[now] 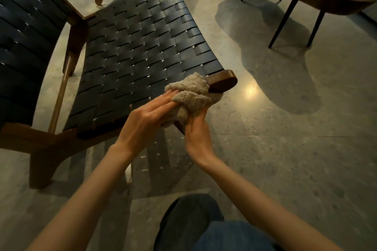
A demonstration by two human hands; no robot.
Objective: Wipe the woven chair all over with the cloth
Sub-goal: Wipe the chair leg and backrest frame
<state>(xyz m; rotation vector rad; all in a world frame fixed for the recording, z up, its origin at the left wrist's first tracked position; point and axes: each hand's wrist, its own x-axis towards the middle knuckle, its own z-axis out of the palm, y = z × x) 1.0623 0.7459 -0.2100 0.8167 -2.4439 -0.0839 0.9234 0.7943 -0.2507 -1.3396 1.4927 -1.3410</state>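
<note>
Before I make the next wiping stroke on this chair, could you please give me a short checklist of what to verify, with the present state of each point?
1. Cloth gripped: ok. The right hand grips the cloth from below.
2. Second hand placed: ok. The left hand rests straight fingers on the cloth.
3. Cloth touching the chair: ok. It lies at the seat corner, against the wooden rail end.
4. Woven seat free of objects: ok.
5. Cloth spread flat: not ok, it is bunched.
6. Straps already clean: cannot tell, the light is dim.
</note>
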